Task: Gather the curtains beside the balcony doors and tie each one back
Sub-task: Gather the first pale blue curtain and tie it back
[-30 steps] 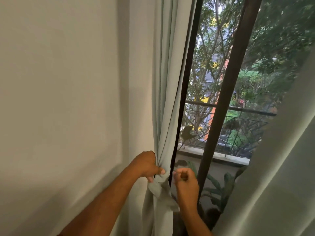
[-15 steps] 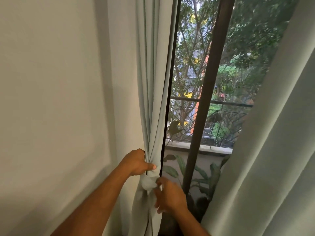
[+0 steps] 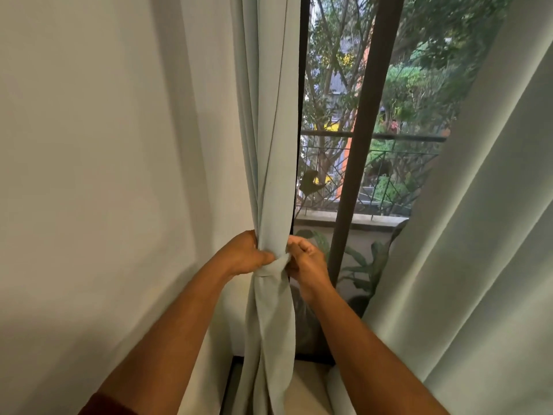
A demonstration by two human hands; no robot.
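Observation:
A pale green-grey left curtain point(image 3: 270, 139) hangs gathered into a narrow bundle beside the dark door frame. A band of the same cloth, the tie-back point(image 3: 273, 266), wraps around the bundle at hand height. My left hand point(image 3: 244, 254) grips the left side of the bundle at the band. My right hand point(image 3: 305, 260) pinches the band's right end against the curtain. A second, right curtain point(image 3: 478, 235) hangs loose and spread out, slanting across the right of the view.
A plain white wall point(image 3: 104, 175) fills the left. The dark door frame post point(image 3: 356, 163) stands between glass panes. Outside are a balcony railing point(image 3: 398, 163), leafy plants point(image 3: 359, 265) and trees. Pale floor point(image 3: 305, 393) shows below.
The view shifted right and down. My right hand rose from below the bundle to the band's right end, and the band now sits snug around the curtain. My left hand kept its grip.

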